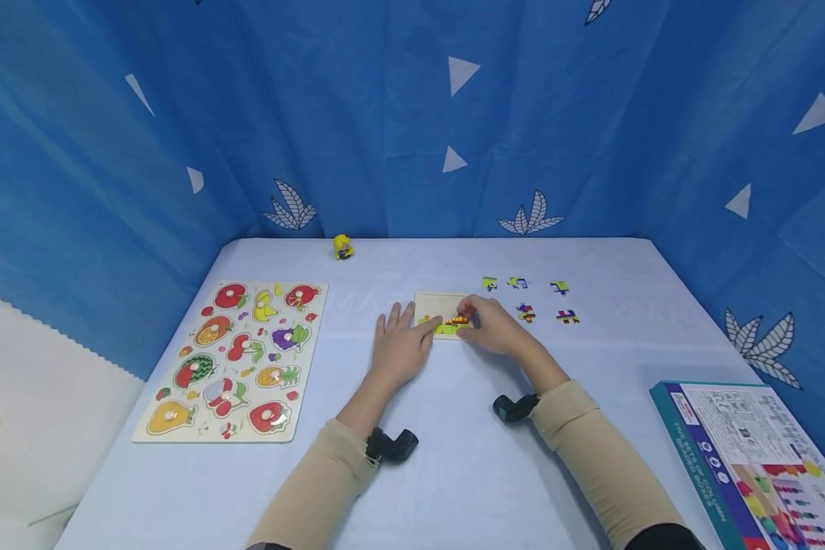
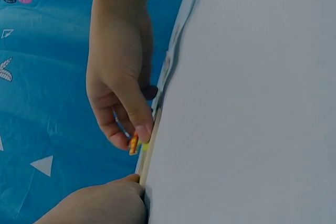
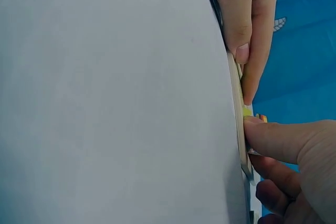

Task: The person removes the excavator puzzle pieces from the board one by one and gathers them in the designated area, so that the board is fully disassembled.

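Note:
A small jigsaw puzzle board (image 1: 440,303) lies mid-table, with yellow-green pieces along its near side and bare wood at its far side. My left hand (image 1: 397,351) rests at the board's left, fingers spread and straight; one finger reaches over the pieces. In the right wrist view, the left thumb (image 3: 241,52) is right at the board's near edge. From the other side my right hand (image 1: 491,325) pinches an orange-and-yellow puzzle piece (image 2: 134,144) between thumb and fingers. That piece stands tilted over the board's near right part.
Several loose puzzle pieces (image 1: 525,312) lie beyond and right of the board. A fruit peg puzzle (image 1: 202,336) takes up the left side. One yellow figurine (image 1: 343,247) stands at the back edge. At the front right lies a teal-edged box (image 1: 718,451). Blue curtains (image 1: 385,114) enclose the table.

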`<state>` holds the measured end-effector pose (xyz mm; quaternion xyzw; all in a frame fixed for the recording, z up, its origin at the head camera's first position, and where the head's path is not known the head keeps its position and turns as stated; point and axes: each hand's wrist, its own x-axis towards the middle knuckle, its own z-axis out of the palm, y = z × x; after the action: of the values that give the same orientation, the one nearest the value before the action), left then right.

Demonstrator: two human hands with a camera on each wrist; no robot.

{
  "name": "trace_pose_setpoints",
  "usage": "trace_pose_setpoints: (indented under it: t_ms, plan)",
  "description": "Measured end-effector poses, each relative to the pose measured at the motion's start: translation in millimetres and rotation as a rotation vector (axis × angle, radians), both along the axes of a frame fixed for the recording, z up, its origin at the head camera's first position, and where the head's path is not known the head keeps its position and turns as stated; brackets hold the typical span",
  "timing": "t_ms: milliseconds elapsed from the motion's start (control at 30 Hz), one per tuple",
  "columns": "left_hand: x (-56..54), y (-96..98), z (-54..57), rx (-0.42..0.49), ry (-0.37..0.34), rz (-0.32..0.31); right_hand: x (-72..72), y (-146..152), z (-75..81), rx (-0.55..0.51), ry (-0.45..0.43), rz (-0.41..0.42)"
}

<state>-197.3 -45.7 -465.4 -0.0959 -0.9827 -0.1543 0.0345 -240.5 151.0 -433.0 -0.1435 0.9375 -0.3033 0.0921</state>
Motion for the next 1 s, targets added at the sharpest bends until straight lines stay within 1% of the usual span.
trace_pose_setpoints:
  t_ms: [167,300,400,500,567,833,1000]
  plan:
    - [0.1,1.3,0.8,0.002,-0.001,0.002,1.6,1.3,0.6,-0.049,-0.034,-0.003]
    - [0.3,2.5,0.1,0.016,-0.003,0.006,2.9,3.9,-0.8,-0.084,-0.033,-0.003]
    - [0.6,3.1,0.1,0.019,-0.004,0.01,3.3,7.7,-0.9,-0.142,-0.044,0.017]
    - [1.0,3.6,0.7,0.018,-0.007,0.014,4.2,13.9,0.4,-0.203,-0.078,0.032]
    - [1.6,3.9,1.5,0.022,-0.008,0.016,5.2,20.0,1.9,-0.222,-0.103,0.035]
    - [1.7,2.8,1.5,0.039,-0.008,0.021,11.8,58.8,6.0,-0.172,-0.174,-0.024]
    - [0.6,1.2,-0.2,0.031,0.0,0.023,20.6,89.0,12.3,-0.141,-0.181,-0.054]
